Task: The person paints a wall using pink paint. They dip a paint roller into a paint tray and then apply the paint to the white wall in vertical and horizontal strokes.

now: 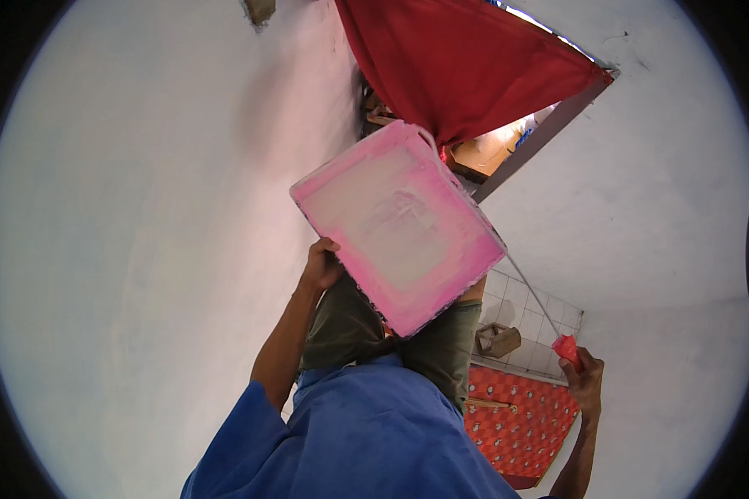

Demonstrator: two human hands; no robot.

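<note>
My left hand grips the left edge of a flat, square pink paint tray, thumb over its rim. Pale, whitish paint is smeared across the middle of the tray, which is tilted in front of my legs. Off to the lower right, my right hand is closed around the red handle of a paint roller. The roller's thin metal rod runs up and left until the tray hides it. I cannot make out the roller head.
Pale walls rise close on both sides. A red curtain hangs across a doorway ahead, beside a brown frame. Below on the right are a small wooden stool, white floor tiles and a red patterned mat.
</note>
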